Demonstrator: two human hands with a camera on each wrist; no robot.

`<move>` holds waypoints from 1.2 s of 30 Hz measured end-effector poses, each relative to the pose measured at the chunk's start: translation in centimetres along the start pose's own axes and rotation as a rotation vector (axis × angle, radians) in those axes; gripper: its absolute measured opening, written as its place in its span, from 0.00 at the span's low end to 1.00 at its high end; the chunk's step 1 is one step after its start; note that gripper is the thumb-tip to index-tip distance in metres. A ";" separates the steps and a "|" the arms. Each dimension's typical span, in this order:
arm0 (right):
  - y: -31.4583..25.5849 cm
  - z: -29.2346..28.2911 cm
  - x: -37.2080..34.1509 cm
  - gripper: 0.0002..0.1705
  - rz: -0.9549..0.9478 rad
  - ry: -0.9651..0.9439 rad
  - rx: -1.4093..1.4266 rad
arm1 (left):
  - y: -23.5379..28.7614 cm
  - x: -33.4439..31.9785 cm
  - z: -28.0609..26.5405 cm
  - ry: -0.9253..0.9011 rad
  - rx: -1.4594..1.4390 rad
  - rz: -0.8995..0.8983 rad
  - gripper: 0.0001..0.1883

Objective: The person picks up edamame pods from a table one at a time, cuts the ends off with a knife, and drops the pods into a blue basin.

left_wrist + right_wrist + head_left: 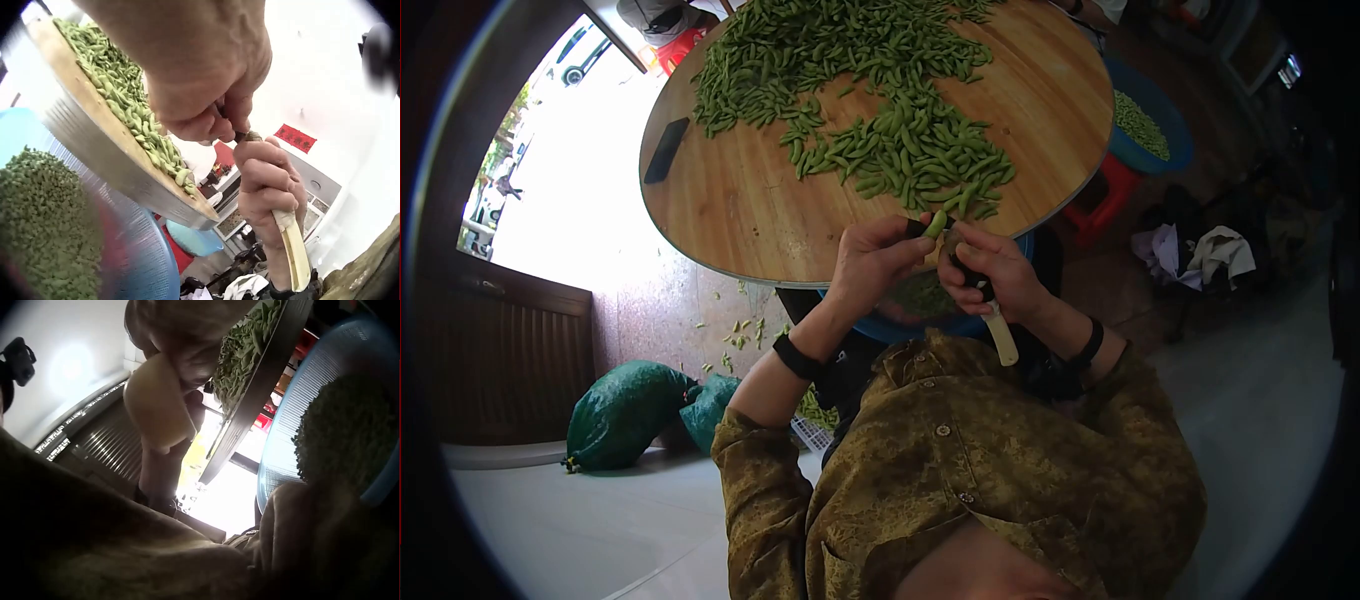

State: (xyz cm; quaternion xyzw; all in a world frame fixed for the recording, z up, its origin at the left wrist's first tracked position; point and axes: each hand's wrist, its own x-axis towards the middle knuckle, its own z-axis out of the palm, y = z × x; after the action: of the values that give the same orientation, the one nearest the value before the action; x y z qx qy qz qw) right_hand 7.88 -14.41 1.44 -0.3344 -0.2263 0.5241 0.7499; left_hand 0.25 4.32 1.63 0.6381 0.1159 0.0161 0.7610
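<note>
In the head view the left hand (882,262) pinches a green pod (937,223) at the near edge of the round wooden table (740,215). The right hand (997,272) is curled round a tool with a pale handle (1001,338), its upper end close to the pod. Dark coverings show on some fingertips. The left wrist view shows the two hands meeting, the right hand (270,184) wrapped round the pale handle (294,253). The tool's working end is mostly hidden by fingers. Many pods (910,140) lie heaped on the table beyond the hands.
Below the hands is a blue basket (159,250) with shelled green beans (47,225). A blue basin (1175,125) sits on a red stool (1108,200) to the right. A dark flat object (666,150) lies on the table's left. Green sacks (625,415) stand on the floor.
</note>
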 end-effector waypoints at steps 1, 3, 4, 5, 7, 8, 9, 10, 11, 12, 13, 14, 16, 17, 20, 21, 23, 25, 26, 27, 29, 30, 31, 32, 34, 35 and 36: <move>0.2 -0.1 0.0 0.26 0.000 0.018 -0.002 | -0.1 -0.1 0.1 0.009 0.023 0.016 0.04; 0.2 -0.1 0.1 0.25 0.001 0.033 -0.005 | -0.1 -0.3 0.4 0.019 0.046 0.034 0.04; 0.1 0.1 0.0 0.25 -0.009 0.043 -0.028 | -0.1 -0.5 0.7 0.041 0.057 0.106 0.04; 0.1 0.2 -0.1 0.24 -0.019 0.052 -0.051 | -0.1 -0.7 0.9 0.063 0.068 0.178 0.04; 0.1 0.3 -0.2 0.24 -0.017 0.056 -0.053 | -0.6 -0.6 0.7 0.042 0.096 0.248 0.04; 0.2 0.4 -0.3 0.23 -0.014 0.060 -0.054 | -0.8 -0.5 0.6 0.022 0.123 0.318 0.05; 0.2 0.5 -0.4 0.23 -0.014 0.059 -0.055 | -0.9 -0.6 0.5 0.023 0.124 0.319 0.05; 0.3 0.5 -0.6 0.21 -0.004 0.073 -0.041 | -0.9 -0.7 0.2 -0.023 0.025 0.203 0.04; 0.3 0.6 -0.7 0.19 0.004 0.086 -0.026 | -1.0 -0.7 0.0 -0.070 -0.074 0.087 0.04; 0.2 0.5 -0.7 0.19 0.003 0.086 -0.027 | -1.3 -0.5 -0.3 -0.070 -0.073 0.088 0.04; 0.0 0.5 -0.7 0.19 0.037 0.062 0.029 | -1.7 -0.3 -0.6 -0.156 -0.257 -0.004 0.04; -0.2 0.4 -0.6 0.18 0.072 0.038 0.085 | -2.0 -0.1 -0.8 -0.239 -0.443 -0.096 0.03; -0.2 -0.1 -0.5 0.18 0.086 0.038 0.152 | -2.1 0.0 -0.6 -0.256 -0.508 -0.124 0.04; -0.2 -0.2 -0.5 0.18 0.099 0.040 0.218 | -2.2 0.1 -0.4 -0.272 -0.574 -0.150 0.05; 0.2 -0.1 -0.4 0.18 0.070 0.141 0.230 | -2.2 0.1 0.4 0.026 0.269 0.226 0.06; 0.3 -0.2 -0.3 0.18 0.070 0.141 0.231 | -2.1 0.0 0.7 0.026 0.270 0.225 0.06; 0.4 -0.3 0.0 0.18 0.089 0.136 0.327 | -1.6 -0.4 1.2 0.174 0.766 0.827 0.09; 0.6 -0.4 0.1 0.17 0.076 0.129 0.342 | -1.2 -0.3 1.0 0.194 0.853 0.894 0.07; 0.6 -0.4 0.1 0.16 0.060 0.124 0.356 | -1.1 -0.2 1.0 0.211 0.939 0.962 0.05; 0.7 -0.1 0.0 0.16 0.062 0.122 0.354 | -1.4 -0.3 1.0 0.215 0.939 0.962 0.05; 0.8 0.6 -0.2 0.13 -0.002 0.202 0.188 | -2.3 -0.5 1.0 0.214 0.692 0.682 0.05; 0.8 0.5 -0.2 0.13 -0.005 0.201 0.188 | -1.6 -0.7 1.2 0.212 0.694 0.685 0.05; 0.9 0.5 -0.1 0.12 -0.034 0.196 0.092 | -0.4 -1.0 1.5 0.156 0.337 0.361 0.07; 0.9 0.5 -0.1 0.11 -0.060 0.189 -0.004 | 0.2 -1.3 1.7 0.098 -0.020 0.037 0.08; 0.9 0.6 -0.1 0.11 -0.050 0.240 -0.036 | 0.0 -1.5 2.0 0.099 -0.006 0.071 0.09; 1.0 0.7 -0.2 0.11 -0.043 0.296 -0.065 | -0.2 -1.7 2.1 0.095 0.011 0.103 0.09; 1.0 0.5 -0.1 0.11 -0.042 0.296 -0.065 | -0.4 -1.8 2.2 0.095 0.010 0.102 0.09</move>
State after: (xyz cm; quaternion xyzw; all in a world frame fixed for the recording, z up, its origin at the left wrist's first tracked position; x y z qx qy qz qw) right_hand 6.82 -14.18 1.00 -0.4274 -0.1368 0.4458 0.7745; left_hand -1.15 1.78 1.86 0.6456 0.1191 0.0847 0.7495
